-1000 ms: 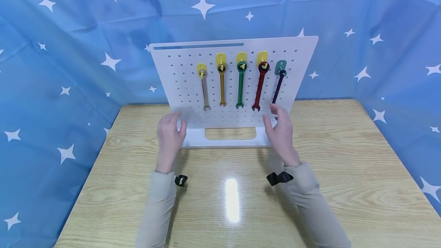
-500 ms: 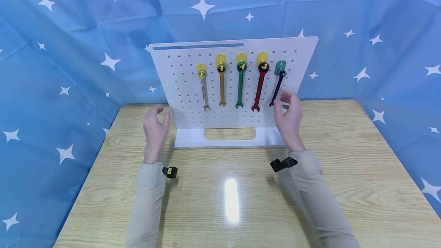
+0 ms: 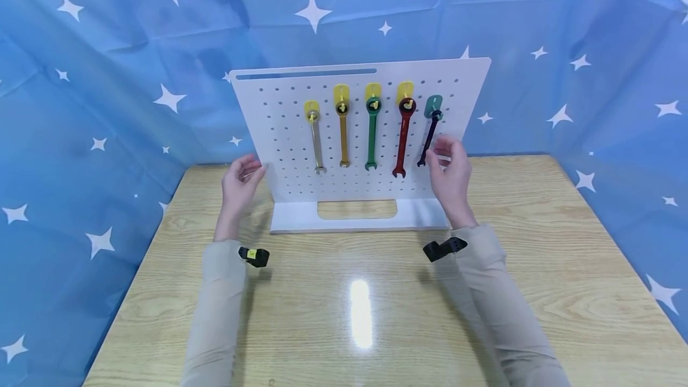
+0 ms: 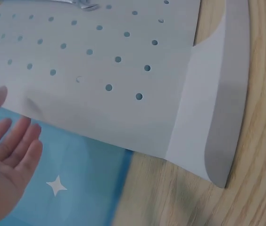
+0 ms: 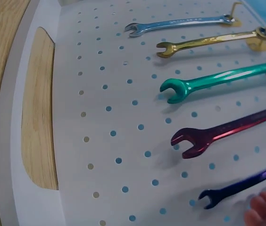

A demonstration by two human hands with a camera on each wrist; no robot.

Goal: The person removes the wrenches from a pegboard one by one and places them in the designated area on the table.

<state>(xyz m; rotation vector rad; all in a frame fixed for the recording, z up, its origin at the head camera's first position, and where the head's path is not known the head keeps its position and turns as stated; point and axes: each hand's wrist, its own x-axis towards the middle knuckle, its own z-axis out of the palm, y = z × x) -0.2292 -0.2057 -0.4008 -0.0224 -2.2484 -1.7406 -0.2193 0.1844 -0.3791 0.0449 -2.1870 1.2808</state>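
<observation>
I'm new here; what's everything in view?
Silver wrench: one, silver, leftmost
Gold wrench: one, gold, second
Green wrench: one, green, middle
Red wrench: one, red, fourth
Purple wrench: one, dark purple, rightmost
Hooks: five, four yellow, one green, holding wrenches
Pegboard: one, white, on table
Table: one, wood-grained, beneath
Starry cloth: one, blue and white, behind
Wrist cameras: two, black, on wrists
Sleeves: two, light grey, on forearms
Left hand: one, bare, near pegboard's left edge
Right hand: one, bare, near purple wrench

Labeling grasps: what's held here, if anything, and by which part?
Left hand holds nothing. Right hand is beside the shank of the purple combination wrench; whether it grips cannot be told.
</observation>
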